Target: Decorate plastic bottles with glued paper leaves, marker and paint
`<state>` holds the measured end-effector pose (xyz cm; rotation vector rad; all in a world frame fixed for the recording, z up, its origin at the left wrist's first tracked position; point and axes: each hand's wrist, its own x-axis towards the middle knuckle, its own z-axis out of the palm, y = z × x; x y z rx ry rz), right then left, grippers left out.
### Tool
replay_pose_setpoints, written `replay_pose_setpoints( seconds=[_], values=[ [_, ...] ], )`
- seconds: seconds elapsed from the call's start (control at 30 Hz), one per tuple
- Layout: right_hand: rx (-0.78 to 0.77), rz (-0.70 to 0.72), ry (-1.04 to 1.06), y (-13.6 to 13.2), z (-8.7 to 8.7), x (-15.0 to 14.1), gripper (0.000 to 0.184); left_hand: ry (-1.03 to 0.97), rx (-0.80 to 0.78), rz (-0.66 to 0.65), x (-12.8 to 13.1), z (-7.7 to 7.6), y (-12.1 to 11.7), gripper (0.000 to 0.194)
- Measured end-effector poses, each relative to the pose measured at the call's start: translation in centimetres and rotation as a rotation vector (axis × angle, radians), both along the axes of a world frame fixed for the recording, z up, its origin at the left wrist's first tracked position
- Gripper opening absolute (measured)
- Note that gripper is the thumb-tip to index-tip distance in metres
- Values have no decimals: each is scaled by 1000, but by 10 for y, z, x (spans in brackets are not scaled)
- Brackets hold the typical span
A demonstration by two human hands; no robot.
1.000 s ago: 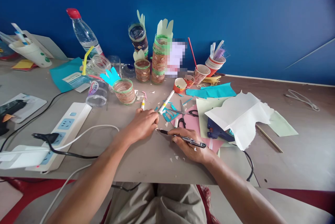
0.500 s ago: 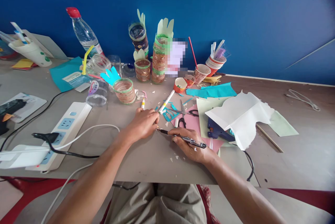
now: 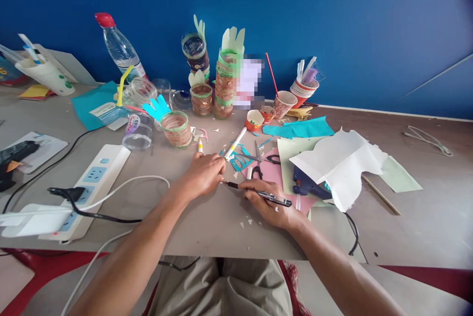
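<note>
My right hand (image 3: 269,203) is closed around a black-and-clear pen (image 3: 269,198), its tip pointing left. That tip is right beside the fingertips of my left hand (image 3: 204,174), which rests on the table with curled fingers; whatever they grip is too hidden to name. A white marker with a yellow band (image 3: 200,145) sticks out behind my left knuckles, and I cannot tell whether the hand holds it. Another white marker (image 3: 235,143) lies just beyond, near blue paper scraps (image 3: 242,159) and black-handled scissors (image 3: 258,160). Small white paper bits (image 3: 250,222) lie below the pen.
On the right, crumpled white paper (image 3: 342,158) partly covers a dark blue glue gun (image 3: 310,188). Twine-wrapped jars (image 3: 176,129) and a bottle (image 3: 120,45) stand at the back. A power strip (image 3: 99,183) with cords lies left, paper cups (image 3: 285,104) back right.
Both hands stay almost in place. The marker behind my left hand has shifted very slightly left; the pen stays beside the left fingertips.
</note>
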<state>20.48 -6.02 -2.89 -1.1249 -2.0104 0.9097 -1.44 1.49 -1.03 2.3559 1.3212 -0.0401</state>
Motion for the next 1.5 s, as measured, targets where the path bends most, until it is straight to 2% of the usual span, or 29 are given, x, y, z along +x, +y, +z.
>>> replay_pose_setpoints(
  seconds=[0.57, 1.5],
  values=[
    [-31, -8, 0, 0, 0, 1, 32, -21, 38, -27, -3, -6, 0, 5],
    [-22, -26, -27, 1, 1, 1, 33, 9, 22, -29, -2, 1, -1, 4]
  ],
)
